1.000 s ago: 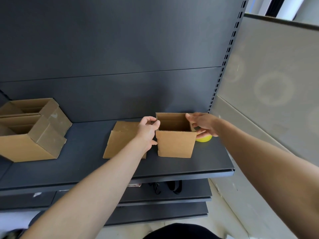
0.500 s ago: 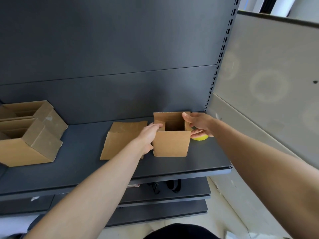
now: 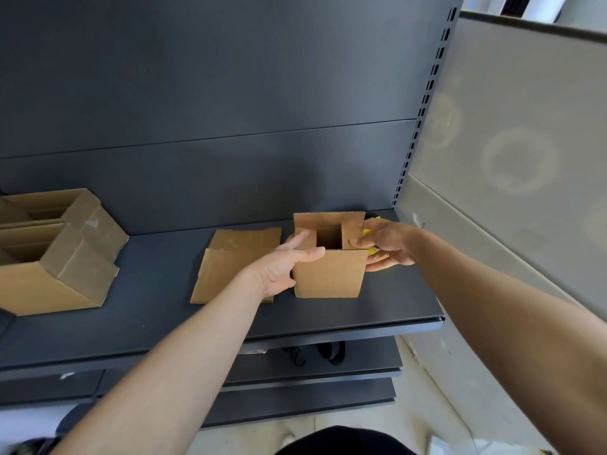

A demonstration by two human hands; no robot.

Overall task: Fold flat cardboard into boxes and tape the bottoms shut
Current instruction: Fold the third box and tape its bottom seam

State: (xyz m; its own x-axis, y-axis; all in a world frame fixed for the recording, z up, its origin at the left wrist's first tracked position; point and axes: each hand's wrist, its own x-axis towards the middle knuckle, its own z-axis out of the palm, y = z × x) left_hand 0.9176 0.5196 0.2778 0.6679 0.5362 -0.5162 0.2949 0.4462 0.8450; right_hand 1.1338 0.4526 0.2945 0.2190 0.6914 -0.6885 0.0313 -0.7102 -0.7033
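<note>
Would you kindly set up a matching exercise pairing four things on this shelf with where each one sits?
Things:
1 small box
2 flat cardboard
3 folded boxes
4 yellow item

Places:
A far left of the shelf
B partly hidden behind the right hand
C held between the left hand and the right hand
D lying flat, mid-shelf

Pairs: 1-C, 2-D, 3-A, 4-B

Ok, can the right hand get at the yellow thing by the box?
Probably yes: the yellow thing lies right by the right hand, nothing between them, though that hand grips the box.
</note>
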